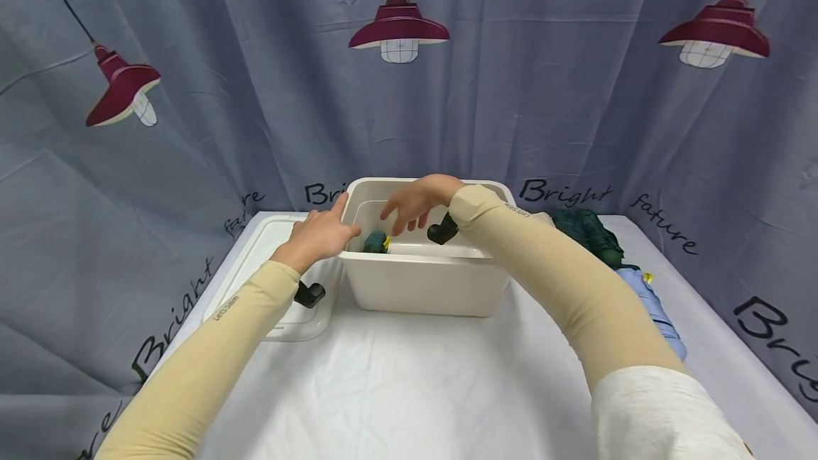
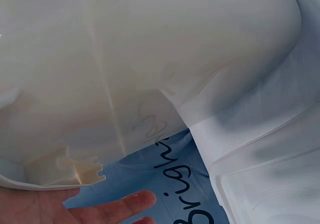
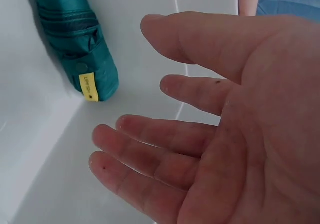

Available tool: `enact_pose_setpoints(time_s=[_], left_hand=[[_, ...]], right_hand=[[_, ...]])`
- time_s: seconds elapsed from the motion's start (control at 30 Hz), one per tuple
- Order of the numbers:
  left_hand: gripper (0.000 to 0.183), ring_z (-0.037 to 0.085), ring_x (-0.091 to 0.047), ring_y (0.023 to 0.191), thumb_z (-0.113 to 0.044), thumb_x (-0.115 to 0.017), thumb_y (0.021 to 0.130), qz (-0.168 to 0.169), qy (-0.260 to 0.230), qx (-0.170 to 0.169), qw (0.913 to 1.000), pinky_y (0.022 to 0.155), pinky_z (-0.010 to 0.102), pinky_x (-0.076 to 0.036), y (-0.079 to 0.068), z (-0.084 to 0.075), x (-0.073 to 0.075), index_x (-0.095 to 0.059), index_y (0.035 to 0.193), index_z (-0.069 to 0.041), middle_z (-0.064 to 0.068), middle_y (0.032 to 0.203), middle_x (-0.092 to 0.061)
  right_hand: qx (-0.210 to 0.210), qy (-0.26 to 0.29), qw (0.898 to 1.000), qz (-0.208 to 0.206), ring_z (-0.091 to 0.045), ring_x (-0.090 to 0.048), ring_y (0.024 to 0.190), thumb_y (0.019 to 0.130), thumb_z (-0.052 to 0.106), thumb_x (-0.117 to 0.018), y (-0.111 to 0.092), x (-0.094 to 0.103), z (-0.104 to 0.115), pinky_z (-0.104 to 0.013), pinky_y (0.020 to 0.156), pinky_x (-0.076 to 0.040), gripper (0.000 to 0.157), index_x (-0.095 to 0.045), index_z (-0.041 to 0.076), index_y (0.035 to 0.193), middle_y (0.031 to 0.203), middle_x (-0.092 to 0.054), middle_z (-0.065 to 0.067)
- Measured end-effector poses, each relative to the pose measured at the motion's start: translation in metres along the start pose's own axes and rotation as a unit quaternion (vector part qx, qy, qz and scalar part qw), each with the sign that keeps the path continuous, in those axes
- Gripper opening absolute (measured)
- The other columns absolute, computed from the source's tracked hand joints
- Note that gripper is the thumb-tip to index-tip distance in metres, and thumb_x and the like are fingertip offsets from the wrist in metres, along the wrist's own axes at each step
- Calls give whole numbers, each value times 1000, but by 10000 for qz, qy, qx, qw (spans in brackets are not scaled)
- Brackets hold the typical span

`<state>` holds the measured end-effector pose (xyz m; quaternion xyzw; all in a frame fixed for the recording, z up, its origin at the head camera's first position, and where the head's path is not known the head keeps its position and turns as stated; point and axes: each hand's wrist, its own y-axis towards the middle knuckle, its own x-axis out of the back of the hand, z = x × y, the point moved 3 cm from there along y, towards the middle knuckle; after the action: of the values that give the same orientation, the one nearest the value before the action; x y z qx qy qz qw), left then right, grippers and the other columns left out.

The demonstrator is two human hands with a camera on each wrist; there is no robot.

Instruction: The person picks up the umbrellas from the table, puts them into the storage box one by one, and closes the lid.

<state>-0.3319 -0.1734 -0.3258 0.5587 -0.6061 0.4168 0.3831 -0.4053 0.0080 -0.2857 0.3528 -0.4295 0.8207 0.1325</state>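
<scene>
A white plastic bin [image 1: 422,288] stands on the table. Inside it, at the left end, lies a teal folded umbrella [image 3: 80,48] with a yellow tag. My left hand [image 1: 322,234] rests on the bin's left rim, fingers stretched along the outside; the left wrist view shows the bin wall [image 2: 100,58] close by. Over the inside of the bin hovers my right hand [image 1: 418,201], its fingers loosely spread and holding nothing. In the right wrist view the umbrella lies beyond the fingertips [image 3: 102,134], apart from them.
A white lid [image 1: 268,233] lies flat left of the bin, partly under my left forearm. To the right sit a dark green bundle [image 1: 588,234] and a light blue one [image 1: 655,311], partly behind my right arm. A grey curtain [image 1: 409,119] hangs behind the table.
</scene>
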Motion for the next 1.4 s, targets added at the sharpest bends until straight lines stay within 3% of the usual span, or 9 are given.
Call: enact_pose_setpoints(time_s=[0.27, 0.6, 0.83, 1.1, 1.4], left_hand=[[86, 45, -29, 146, -49, -47, 94, 21, -10, -42, 10000, 111, 69, -24, 0, 1, -2, -3, 164, -26, 17, 157, -42], [85, 43, -35, 143, -49, -47, 93, -45, -37, -95, 9999, 108, 68, -28, 1, 2, -5, -4, 164, -28, 16, 154, -46], [87, 44, -37, 142, -50, -47, 93, -25, 9, -70, 10000, 106, 67, -32, 1, 4, -4, -3, 164, -27, 18, 154, -45], [87, 44, -37, 143, -50, -47, 94, 23, -17, -74, 10000, 106, 67, -31, 0, 4, -3, -2, 164, -26, 19, 153, -46], [87, 42, -47, 134, -51, -47, 93, -17, 34, -141, 9999, 103, 65, -35, 1, 3, 1, -3, 164, -26, 22, 149, -50]], right_hand=[[190, -389, 9987, -279, -25, -60, 120, 98, 27, -63, -18, -2, -5, -42, 100, -52, 67, -35, 14, 158, 137, -61, -11], [601, -699, 9918, -888, -27, -64, 119, 97, 26, -64, -44, -5, -14, -41, 94, -54, 61, -44, 10, 152, 142, -57, -17], [506, -907, 9864, -1275, -27, -54, 134, 95, 30, -67, -63, -8, -28, -43, 111, -41, 61, -48, 16, 151, 143, -57, -14], [383, -555, 9873, -1442, -29, -56, 132, 95, 27, -69, -92, -12, -44, -45, 108, -45, 61, -47, 16, 151, 145, -54, -15], [145, -368, 9861, -1616, -30, -56, 131, 93, 26, -71, -122, -15, -67, -46, 105, -47, 63, -47, 16, 151, 144, -55, -15]])
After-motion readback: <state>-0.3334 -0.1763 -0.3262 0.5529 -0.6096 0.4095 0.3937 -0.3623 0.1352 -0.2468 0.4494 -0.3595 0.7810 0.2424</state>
